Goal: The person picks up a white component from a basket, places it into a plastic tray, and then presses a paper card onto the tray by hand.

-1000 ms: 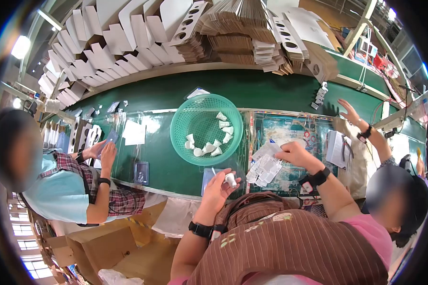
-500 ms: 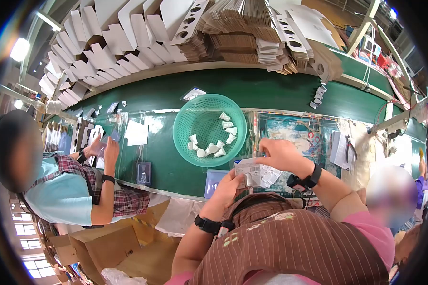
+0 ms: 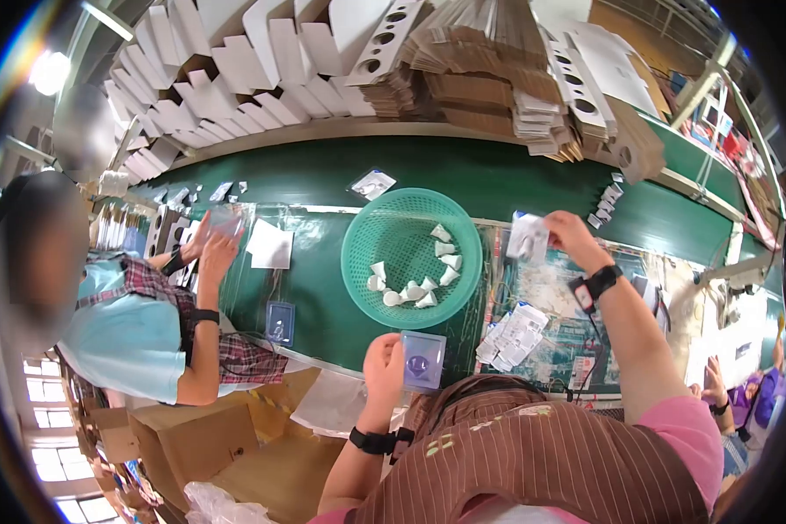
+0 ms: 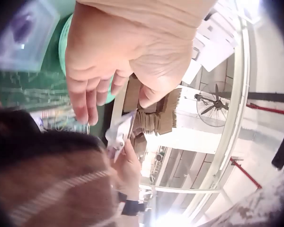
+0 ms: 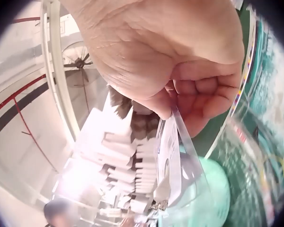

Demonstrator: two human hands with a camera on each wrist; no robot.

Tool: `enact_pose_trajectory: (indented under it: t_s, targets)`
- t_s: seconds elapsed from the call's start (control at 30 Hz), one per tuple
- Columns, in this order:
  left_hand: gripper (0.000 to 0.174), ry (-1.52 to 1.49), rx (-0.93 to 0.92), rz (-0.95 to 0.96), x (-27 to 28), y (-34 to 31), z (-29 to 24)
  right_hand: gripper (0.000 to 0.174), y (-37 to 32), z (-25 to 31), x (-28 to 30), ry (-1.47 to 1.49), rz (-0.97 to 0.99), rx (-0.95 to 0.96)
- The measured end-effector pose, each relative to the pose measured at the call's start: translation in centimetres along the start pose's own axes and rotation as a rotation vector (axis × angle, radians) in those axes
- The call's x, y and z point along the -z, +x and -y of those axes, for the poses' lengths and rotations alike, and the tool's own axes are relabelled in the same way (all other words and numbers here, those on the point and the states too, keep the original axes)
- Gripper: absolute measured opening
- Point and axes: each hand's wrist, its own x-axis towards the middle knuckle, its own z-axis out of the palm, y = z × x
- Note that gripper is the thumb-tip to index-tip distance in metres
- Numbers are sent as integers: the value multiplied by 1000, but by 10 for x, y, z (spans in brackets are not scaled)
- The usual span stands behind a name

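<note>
My right hand pinches the edge of a clear package with a white card, above the board right of the basket. In the right wrist view, thumb and fingers grip that package, and a white part shows inside. My left hand is beside a clear plastic tray at the bench's front edge. Its fingers hang relaxed and hold nothing in the left wrist view, apart from the tray. The green basket holds several white cone-shaped parts.
Several white cards lie on the board before me. Another packet lies behind the basket. Folded cardboard is stacked on the shelf at the back. A person works at the left, near another plastic tray.
The white part and card package were at my left hand half a second ago. My right hand has carried the package away and to the right; my left hand has let go and moved left.
</note>
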Motion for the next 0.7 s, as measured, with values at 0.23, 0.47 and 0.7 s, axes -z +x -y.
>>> enact_pose_trajectory:
  t_s: [0.23,0.47,0.7]
  targets:
    - [66,244,353,35,10,6,55,19,95,-46,20,189,-265,-173]
    - [56,311,134,44,5,-14,53,15,8,-12,-11,-488,-419,359]
    - [52,382,-13,25,-28,-31,9,26,-140,-3,-160,-761,268,951]
